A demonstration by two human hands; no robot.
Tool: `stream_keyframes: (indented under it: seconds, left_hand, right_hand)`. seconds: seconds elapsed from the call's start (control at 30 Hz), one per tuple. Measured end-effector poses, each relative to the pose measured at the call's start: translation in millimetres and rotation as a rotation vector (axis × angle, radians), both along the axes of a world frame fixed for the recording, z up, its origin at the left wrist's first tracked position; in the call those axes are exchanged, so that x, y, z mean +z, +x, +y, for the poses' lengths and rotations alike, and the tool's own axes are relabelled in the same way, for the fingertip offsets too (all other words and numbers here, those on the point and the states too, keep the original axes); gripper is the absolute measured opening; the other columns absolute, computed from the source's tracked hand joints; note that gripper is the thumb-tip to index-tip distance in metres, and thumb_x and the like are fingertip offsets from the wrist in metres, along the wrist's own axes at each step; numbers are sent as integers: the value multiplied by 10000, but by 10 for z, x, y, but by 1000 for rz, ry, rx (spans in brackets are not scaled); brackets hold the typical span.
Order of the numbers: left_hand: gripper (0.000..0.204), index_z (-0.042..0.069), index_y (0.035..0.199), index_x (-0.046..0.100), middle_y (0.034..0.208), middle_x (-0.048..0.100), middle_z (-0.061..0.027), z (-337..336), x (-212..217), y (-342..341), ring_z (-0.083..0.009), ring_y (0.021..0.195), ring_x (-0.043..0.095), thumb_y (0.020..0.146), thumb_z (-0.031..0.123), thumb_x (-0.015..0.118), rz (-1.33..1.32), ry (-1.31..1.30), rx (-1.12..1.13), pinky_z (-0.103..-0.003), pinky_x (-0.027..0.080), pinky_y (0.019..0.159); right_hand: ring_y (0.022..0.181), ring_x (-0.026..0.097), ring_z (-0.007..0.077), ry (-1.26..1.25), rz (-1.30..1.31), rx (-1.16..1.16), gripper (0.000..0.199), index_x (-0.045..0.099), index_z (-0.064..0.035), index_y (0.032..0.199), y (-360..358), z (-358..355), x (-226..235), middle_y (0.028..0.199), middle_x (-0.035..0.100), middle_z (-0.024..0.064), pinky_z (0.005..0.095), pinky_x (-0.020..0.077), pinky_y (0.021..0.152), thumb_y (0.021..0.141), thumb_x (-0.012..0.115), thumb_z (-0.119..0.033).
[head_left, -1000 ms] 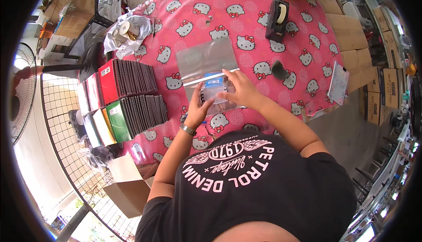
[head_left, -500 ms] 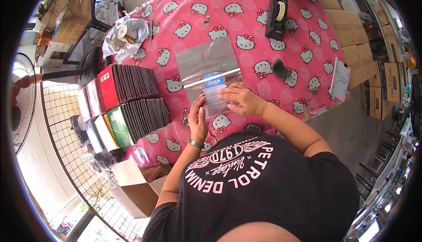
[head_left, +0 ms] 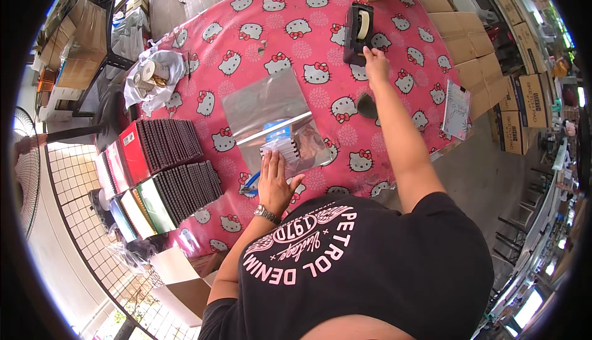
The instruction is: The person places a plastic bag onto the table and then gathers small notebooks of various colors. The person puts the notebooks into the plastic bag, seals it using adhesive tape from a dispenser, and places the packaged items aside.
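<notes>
My left hand (head_left: 275,179) lies flat on a small white-and-blue bundle (head_left: 279,134) with a dark, comb-like edge. This bundle rests on a clear plastic sleeve (head_left: 254,99) crossed by a white strip; whether it is inside the sleeve I cannot tell. My right hand (head_left: 377,67) is stretched to the near end of a black tape dispenser (head_left: 353,53) holding a roll of tape (head_left: 364,25). Its fingers are closed there; what they pinch is too small to make out. A thin blue object (head_left: 250,183) lies beside my left hand, partly hidden.
Stacks of spiral notebooks (head_left: 172,145) stand at left, with a white plastic bag of rolls (head_left: 154,79) beyond. A dark grey object (head_left: 366,105) sits near my right forearm. A pad (head_left: 456,110) lies at the right edge; cardboard boxes (head_left: 472,41) flank the pink table (head_left: 320,102).
My right hand has left the bundle and reached forward right to the tape dispenser. My left hand has flattened onto the bundle, and the blue object beside it shows more. The whole view has shifted slightly.
</notes>
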State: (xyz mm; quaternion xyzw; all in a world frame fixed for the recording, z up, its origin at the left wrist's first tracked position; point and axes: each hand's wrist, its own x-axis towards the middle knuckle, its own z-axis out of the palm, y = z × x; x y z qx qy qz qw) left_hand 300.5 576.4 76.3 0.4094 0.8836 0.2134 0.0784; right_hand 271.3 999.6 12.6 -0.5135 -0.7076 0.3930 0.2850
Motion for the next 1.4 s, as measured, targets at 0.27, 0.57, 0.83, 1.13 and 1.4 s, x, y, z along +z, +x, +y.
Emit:
stream_keyframes:
  seconds: [0.27,0.57,0.83,1.13,1.4]
  left_hand:
    - [764,228,1421,438,1406,369,-272,-53,-32,72,-462,1355,306,753,449,733,89,-58,-34,-541,274,1120]
    - [705,190,1386,481,1440,331,-253,-27,-83,71,-437,1375,287,739,298,737,-43,21,5,-522,249,1138]
    - [633,170,1309,550,1405,261,-264,-49,-117,96,-447,1336,323,713,231,751,-69,127,43,-531,301,1122]
    - [280,95,1071,634,1168,550,-151,-207,153,-238,-351,1225,499,792,72,625,31,85,-124,-438,408,1042]
    - [559,111,1160,614,1193,566,-97,-287,161,-589,-315,1210,497,634,119,802,-94,248,-76,-442,401,1032]
  right_hand:
    - [644,531,73,-453,627,-28,133,637,-53,905,-147,-186,-205,815,581,-1,198,453,535,898,667,-182]
    - [535,437,59,-1268,316,614,42,602,-68,859,-124,-972,-137,715,552,-13,245,393,496,895,582,-76]
    - [763,652,352,35,-346,1290,211,632,-23,757,156,-2472,776,757,654,177,440,508,702,755,696,-224]
    - [918,639,323,223,-249,1126,332,682,-56,915,172,-2331,730,959,652,138,413,508,796,735,770,-321]
    - [987,595,284,437,257,1576,337,682,-58,993,392,-2265,788,984,644,91,400,457,897,763,748,-296]
